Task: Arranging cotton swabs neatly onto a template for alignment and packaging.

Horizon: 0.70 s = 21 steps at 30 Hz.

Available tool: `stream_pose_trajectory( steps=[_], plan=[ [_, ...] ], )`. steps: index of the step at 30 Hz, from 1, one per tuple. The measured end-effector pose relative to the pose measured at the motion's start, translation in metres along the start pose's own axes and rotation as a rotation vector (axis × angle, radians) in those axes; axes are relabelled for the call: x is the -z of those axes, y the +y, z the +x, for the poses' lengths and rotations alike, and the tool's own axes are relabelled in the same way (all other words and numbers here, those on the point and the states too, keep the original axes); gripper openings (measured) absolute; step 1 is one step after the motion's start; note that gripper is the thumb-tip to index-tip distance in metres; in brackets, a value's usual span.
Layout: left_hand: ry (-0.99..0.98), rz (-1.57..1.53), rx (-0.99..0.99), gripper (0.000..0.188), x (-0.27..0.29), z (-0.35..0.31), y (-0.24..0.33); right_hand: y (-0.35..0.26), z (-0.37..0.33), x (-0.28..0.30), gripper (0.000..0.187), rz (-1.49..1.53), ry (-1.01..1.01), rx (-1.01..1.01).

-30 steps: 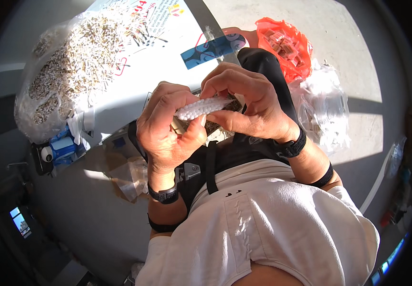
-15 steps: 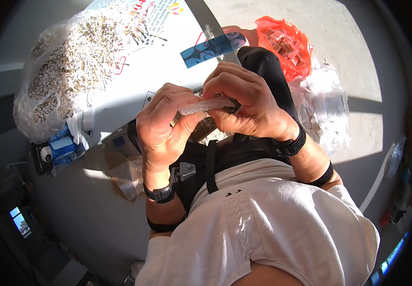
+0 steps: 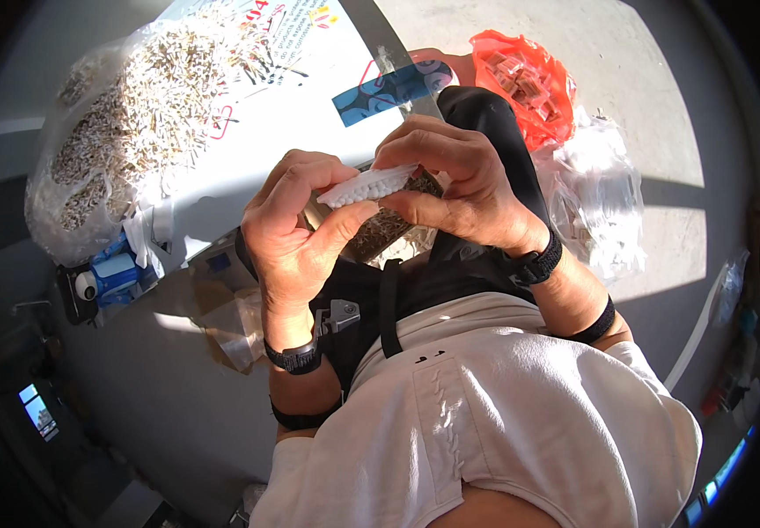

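Both ends of the white, knobbly bundle sit pinched between your left hand and right hand, above your lap, apparently being evened up, so light, matched finger pressure seems called for next.

A red bag sat on the floor, just beside a clear bag. A blue strip lay at the right edge of the table.

White packet, nearly edge-on half a second ago, now tilted, knobbly face visible; left hand shifted slightly leftward.
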State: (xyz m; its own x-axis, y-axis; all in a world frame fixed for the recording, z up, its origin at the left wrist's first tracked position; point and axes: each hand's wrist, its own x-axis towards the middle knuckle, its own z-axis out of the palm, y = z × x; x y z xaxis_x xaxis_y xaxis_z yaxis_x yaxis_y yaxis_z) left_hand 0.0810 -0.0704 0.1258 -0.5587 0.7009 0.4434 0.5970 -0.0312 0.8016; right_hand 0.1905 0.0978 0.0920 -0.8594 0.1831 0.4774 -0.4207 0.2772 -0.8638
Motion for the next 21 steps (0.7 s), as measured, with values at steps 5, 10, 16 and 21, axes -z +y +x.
stream_pose_trajectory(
  steps=[5, 10, 16, 21],
  plan=[
    [-0.015, -0.016, -0.029, 0.027, -0.005, 0.004, 0.002, -0.003, 0.001, -0.001, 0.028, -0.01, 0.029, -0.015],
    [-0.041, 0.053, -0.083, 0.023, -0.008, 0.004, 0.001, -0.006, 0.002, -0.005, 0.025, -0.1, 0.052, 0.013],
    [-0.057, 0.026, -0.083, 0.028, -0.002, 0.005, -0.003, -0.002, -0.001, 0.0, 0.024, -0.072, 0.022, -0.012],
    [-0.057, 0.027, -0.085, 0.031, 0.004, 0.004, -0.008, -0.003, 0.0, 0.006, 0.024, -0.027, 0.017, -0.024]
  ],
)
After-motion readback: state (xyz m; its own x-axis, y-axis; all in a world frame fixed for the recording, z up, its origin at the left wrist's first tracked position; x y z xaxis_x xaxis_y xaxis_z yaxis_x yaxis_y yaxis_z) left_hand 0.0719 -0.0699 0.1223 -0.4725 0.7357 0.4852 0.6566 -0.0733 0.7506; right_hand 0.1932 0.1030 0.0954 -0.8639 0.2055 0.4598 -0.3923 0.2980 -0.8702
